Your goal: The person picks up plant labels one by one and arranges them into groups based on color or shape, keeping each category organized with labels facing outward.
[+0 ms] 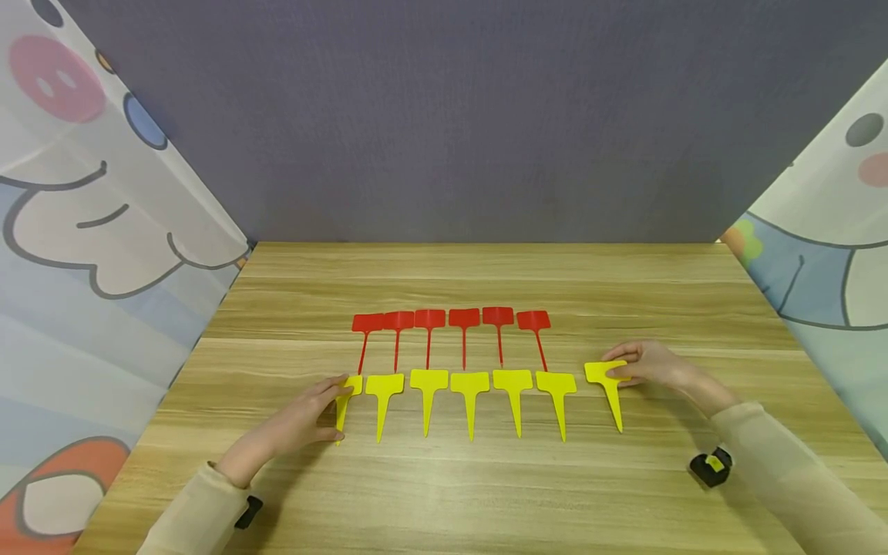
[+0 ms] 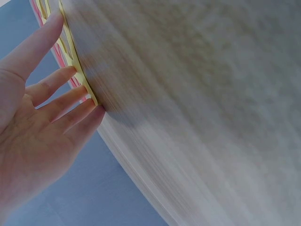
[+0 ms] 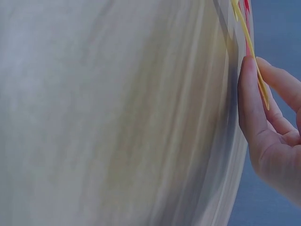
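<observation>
My right hand (image 1: 655, 364) pinches a yellow T-shaped plant label (image 1: 613, 391) by its head, at the right end of a row of yellow labels. In the right wrist view, the label (image 3: 249, 40) sits between thumb and fingers, raised off the wood at that end. At the row's left end, my left hand (image 1: 294, 420) touches the leftmost yellow label (image 1: 356, 383) with outstretched fingertips. Seen from the left wrist, the fingers lie spread along the edge of that label (image 2: 77, 68). Several more yellow labels (image 1: 469, 382) lie between the hands, points toward me.
Behind the yellow row lies a row of red plant labels (image 1: 464, 317) with thin stems. The wooden table (image 1: 444, 493) ends at a grey panel (image 1: 486, 123). Cartoon-printed cloth (image 1: 42, 331) hangs at both sides. A black device (image 1: 711, 467) is by the right sleeve.
</observation>
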Demonstrator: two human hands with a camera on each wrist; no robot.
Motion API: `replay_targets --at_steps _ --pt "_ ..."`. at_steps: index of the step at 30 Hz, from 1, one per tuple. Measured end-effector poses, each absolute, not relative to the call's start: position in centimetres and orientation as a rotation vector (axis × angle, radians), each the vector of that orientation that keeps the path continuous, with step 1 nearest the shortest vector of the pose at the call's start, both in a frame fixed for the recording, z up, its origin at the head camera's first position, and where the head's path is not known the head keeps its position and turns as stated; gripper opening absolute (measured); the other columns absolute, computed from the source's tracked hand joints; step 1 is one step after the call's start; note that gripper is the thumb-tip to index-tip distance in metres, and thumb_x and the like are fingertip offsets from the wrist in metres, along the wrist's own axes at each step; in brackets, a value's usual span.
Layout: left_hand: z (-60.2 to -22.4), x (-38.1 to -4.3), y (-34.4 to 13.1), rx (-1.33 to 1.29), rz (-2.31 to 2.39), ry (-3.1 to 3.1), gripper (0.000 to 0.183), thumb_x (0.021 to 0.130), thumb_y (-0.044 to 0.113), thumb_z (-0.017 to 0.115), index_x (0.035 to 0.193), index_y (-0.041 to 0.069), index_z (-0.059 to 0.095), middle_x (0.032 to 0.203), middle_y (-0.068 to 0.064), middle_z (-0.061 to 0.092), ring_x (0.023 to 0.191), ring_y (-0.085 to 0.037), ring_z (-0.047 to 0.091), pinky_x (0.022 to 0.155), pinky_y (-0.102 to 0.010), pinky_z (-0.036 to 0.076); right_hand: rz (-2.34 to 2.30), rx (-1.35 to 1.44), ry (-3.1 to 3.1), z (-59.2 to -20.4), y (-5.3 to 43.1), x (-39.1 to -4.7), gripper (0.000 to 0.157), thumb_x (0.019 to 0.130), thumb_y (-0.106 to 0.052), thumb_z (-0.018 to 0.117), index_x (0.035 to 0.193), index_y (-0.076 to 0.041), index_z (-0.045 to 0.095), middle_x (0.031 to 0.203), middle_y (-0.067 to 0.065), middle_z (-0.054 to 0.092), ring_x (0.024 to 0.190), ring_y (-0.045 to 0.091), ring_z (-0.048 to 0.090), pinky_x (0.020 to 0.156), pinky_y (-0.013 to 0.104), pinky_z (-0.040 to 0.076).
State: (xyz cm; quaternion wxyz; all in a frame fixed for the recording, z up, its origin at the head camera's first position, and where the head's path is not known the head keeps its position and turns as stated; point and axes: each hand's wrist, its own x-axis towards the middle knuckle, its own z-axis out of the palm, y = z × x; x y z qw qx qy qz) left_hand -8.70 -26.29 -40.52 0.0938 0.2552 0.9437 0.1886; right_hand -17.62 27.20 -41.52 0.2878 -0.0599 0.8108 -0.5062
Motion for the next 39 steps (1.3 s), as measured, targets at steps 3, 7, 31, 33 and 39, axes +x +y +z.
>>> replay_targets --at_steps 3,7,31,33,39 --pt "-40.4 -8.7 -26.3 0.757 0.558 2.799 0.062 0.069 0.017 0.074 0.120 -0.007 0.048 0.131 -0.025 0.037 0.116 -0.042 0.038 0.090 -0.051 0.038 -1.356 -0.163 2.160 -41.5 27.2 -17.5 0.048 0.079 -0.013 0.066 0.113 0.016 0.047 0.107 0.021 0.058 0.085 0.016 0.061 0.072 0.035 0.052" --pt "-40.4 -8.7 -26.3 0.759 0.560 2.798 0.062 0.069 0.017 0.074 0.120 -0.007 0.048 0.131 -0.025 0.037 0.116 -0.042 0.038 0.090 -0.051 0.038 -1.356 -0.169 2.156 -41.3 27.0 -17.4 0.047 0.080 -0.011 0.065 0.113 0.016 0.047 0.106 0.022 0.058 0.086 0.017 0.061 0.072 0.035 0.052" --pt "-40.7 -8.7 -26.3 0.797 0.562 2.813 0.063 0.068 0.019 0.075 0.119 -0.008 0.049 0.130 -0.027 0.038 0.114 -0.043 0.039 0.088 -0.052 0.039 -1.216 -0.186 2.359 -41.1 25.4 -16.6 0.033 0.078 -0.002 0.064 0.105 0.015 0.054 0.090 0.015 0.060 0.072 0.016 0.060 0.062 0.028 0.054" --pt "-40.7 -8.7 -26.3 0.802 0.571 2.820 0.064 0.067 0.019 0.075 0.119 -0.008 0.049 0.129 -0.027 0.039 0.114 -0.044 0.039 0.088 -0.052 0.039 -1.167 -0.215 2.423 -41.1 25.3 -16.4 0.030 0.078 -0.002 0.064 0.102 0.013 0.057 0.088 0.015 0.059 0.068 0.015 0.059 0.059 0.026 0.053" --pt "-40.6 -8.7 -26.3 0.767 0.580 2.795 0.063 0.068 0.018 0.074 0.120 -0.008 0.048 0.131 -0.026 0.037 0.116 -0.043 0.037 0.090 -0.052 0.037 -0.993 -0.322 2.600 -41.0 25.0 -16.2 0.024 0.076 -0.007 0.067 0.096 0.006 0.063 0.089 0.016 0.063 0.067 0.016 0.053 0.057 0.025 0.048"
